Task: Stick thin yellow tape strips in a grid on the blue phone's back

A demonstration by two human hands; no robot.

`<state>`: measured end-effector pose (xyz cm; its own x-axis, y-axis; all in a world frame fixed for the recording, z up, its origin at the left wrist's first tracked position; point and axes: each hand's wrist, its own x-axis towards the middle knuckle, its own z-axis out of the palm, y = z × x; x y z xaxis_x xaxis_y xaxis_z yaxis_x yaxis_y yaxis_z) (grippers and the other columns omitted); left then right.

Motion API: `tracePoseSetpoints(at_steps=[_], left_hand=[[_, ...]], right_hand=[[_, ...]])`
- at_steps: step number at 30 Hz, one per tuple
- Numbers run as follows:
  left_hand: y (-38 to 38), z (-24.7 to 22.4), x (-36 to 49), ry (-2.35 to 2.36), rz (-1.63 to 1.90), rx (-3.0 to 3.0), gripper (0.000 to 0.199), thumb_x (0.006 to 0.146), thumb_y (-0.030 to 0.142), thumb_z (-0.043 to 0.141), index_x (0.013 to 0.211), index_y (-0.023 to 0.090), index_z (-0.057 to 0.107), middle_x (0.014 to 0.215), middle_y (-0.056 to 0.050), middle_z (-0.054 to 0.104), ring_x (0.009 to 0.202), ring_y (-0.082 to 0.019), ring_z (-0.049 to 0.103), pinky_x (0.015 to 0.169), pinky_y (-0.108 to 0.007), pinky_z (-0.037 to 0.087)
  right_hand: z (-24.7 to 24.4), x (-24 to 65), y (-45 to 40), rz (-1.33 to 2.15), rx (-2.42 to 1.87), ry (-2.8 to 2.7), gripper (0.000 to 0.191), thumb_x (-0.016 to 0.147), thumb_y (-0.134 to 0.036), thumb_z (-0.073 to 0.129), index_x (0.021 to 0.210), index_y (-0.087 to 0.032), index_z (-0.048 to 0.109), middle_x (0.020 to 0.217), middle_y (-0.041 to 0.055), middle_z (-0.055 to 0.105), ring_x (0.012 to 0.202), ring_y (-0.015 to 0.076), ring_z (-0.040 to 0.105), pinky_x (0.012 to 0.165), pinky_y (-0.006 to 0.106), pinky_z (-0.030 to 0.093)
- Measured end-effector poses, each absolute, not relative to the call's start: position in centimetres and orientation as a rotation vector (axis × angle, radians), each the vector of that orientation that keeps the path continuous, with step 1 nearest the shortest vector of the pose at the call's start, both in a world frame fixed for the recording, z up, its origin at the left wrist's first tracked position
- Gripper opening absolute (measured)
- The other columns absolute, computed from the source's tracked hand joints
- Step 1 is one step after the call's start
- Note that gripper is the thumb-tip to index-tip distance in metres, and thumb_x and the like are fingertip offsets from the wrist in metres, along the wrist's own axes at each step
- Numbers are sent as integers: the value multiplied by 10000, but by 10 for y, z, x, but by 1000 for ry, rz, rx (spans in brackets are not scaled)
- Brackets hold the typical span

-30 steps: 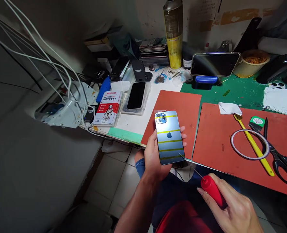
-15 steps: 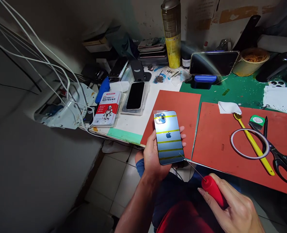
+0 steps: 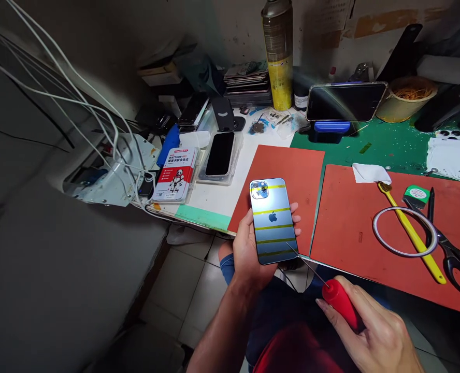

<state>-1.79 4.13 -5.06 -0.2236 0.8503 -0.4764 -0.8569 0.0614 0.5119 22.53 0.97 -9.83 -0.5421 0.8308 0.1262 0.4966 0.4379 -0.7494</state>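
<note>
A blue smartphone [image 3: 273,230] lies back side up in my left hand [image 3: 247,254], whose thumb and fingers wrap its two long edges. Several yellow tape strips cross its back, above and below the apple logo. My right hand [image 3: 377,321] is closed around the red handle [image 3: 341,300] of a tool with a thin metal shaft [image 3: 310,265]. The shaft's tip points at the lower right part of the phone's back; whether it touches the surface I cannot tell.
Two red mats [image 3: 370,217] cover the bench front. On the right one lie a tape roll [image 3: 375,235], a yellow brush [image 3: 416,238] and black scissors [image 3: 457,261]. A battery box [image 3: 175,176] and another phone [image 3: 220,154] sit at left. White cables [image 3: 74,101] hang at upper left.
The whole scene has shifted slightly right in view. My left hand still holds the phone, and the red-handled tool keeps nearly the same pose, its tip slightly higher on the phone's back.
</note>
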Motion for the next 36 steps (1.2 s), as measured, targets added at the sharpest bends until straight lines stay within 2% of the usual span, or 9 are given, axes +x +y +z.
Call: tracePoseSetpoints(at_steps=[9,13,19,25,29,36], left_hand=[[40,-53,-18,873,1583,-1,621,1087,495,390,1399,38,672,1404,-267,701,1037,-300,767,869,-406,644],[40,-53,-19,860,1569,12,627,1087,501,386,1378,39,696,1420,-261,692,1039,-288,760,866,-379,638],[40,-55,-19,862,1577,9,630,1086,502,383,1392,47,692,1418,-262,693,1037,-294,756,864,-398,637],[42,-51,-18,898,1583,2,633,1087,496,388,1366,26,707,1387,-272,707,1020,-297,757,841,-385,644],[44,-49,-17,915,1584,-35,618,1089,481,386,1365,31,706,1370,-267,719,1001,-291,768,831,-394,654],[44,-52,-16,907,1606,11,621,1084,490,403,1364,23,701,1381,-275,710,1009,-294,757,833,-402,648]], right_hand=[[-98,216,7,921,-1115,-2193,340,1058,-474,629,1207,-190,739,782,43,730,535,173,686,523,244,595],[-98,216,7,909,-1120,-2195,343,1058,-480,628,1201,-188,739,794,53,736,551,183,696,540,251,602],[-98,216,6,954,-1130,-2203,360,1060,-498,620,1199,-186,735,782,51,730,546,180,685,535,246,600],[-95,218,7,975,-1117,-2197,345,1067,-489,608,1189,-192,738,784,49,729,547,181,683,528,255,593],[-94,226,9,934,-1090,-2216,301,1081,-433,614,1222,-181,699,817,39,731,502,147,644,497,248,561],[-93,230,4,828,-1047,-2268,329,1108,-426,561,1201,-146,709,877,75,767,613,174,758,568,234,621]])
